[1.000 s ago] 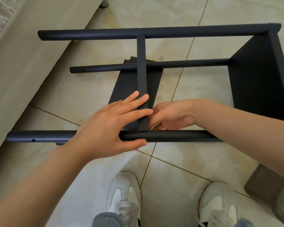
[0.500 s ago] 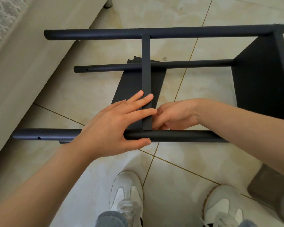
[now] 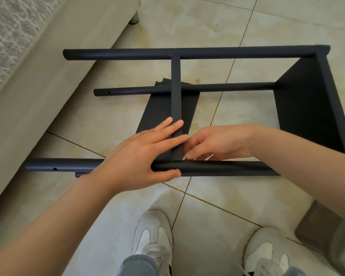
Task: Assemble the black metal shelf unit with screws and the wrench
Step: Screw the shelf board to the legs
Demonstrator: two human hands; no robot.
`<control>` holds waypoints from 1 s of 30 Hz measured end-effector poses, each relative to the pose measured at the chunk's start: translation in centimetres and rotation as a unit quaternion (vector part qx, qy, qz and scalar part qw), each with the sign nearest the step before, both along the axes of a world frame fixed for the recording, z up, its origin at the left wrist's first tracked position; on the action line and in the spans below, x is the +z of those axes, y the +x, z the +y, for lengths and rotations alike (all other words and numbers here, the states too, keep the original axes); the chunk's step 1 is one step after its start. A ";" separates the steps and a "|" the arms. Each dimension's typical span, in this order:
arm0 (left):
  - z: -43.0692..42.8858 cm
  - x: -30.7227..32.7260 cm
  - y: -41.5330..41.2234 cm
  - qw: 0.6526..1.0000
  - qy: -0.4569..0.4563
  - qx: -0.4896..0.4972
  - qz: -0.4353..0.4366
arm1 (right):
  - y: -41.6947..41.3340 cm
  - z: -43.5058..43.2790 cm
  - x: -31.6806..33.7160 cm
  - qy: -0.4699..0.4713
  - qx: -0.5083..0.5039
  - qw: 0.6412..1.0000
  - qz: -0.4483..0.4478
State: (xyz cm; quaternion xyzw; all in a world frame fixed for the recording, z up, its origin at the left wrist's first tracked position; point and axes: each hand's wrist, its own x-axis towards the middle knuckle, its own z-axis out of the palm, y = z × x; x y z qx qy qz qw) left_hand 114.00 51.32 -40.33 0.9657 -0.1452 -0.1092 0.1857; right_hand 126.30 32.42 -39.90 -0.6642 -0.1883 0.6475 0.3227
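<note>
Black metal shelf unit (image 3: pixel 207 53) lies on its side on the tiled floor (image 3: pixel 247 196). Left hand (image 3: pixel 135 156), fingers straight, presses the middle shelf (image 3: pixel 176 96) to the near post (image 3: pixel 227 169), likely steadying the joint. Right hand (image 3: pixel 217 143) curls its fingers at that joint; any screw held is hidden.

The floor (image 3: pixel 207 26) is glossy beige tile with a cloudy marbled pattern, crossed by thin golden grout lines (image 3: pixel 223 88) that run diagonally. Soft light gives it a pale sheen. Along the left of the frame stands a cream upholstered sofa (image 3: pixel 34 92) with patterned grey fabric (image 3: pixel 10 30) at the upper left and a round metal leg (image 3: pixel 134 17). A grey-brown box (image 3: pixel 323 234) sits at the lower right.
</note>
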 end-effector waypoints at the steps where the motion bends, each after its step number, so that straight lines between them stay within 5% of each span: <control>1: -0.2 0.3 0.0 1.000 0.006 0.004 0.015 | -0.2 -0.3 0.4 0.004 0.003 1.000 -0.021; 7: -2.2 1.1 -1.9 0.995 -0.024 0.088 0.047 | -3.3 -1.8 2.3 0.008 0.003 0.965 -0.260; 15: -4.8 1.1 -6.2 0.937 -0.183 0.253 -0.156 | -7.6 -3.7 3.3 -0.024 0.010 0.882 -0.471; 19: -6.6 2.2 -9.1 0.813 -0.324 0.484 -0.025 | -8.7 -5.0 3.4 -0.035 -0.010 0.854 -0.519; 22: -6.2 1.2 -9.7 0.635 -0.493 0.578 0.141 | -8.9 -5.5 3.1 -0.037 -0.015 0.833 -0.551; 25: -5.7 0.7 -8.7 0.491 -0.631 0.578 0.163 | -9.0 -5.6 3.1 -0.040 -0.009 0.824 -0.565; 30: -5.6 1.1 -6.4 0.382 -0.696 0.596 0.118 | -8.9 -5.2 3.1 -0.047 0.012 0.816 -0.576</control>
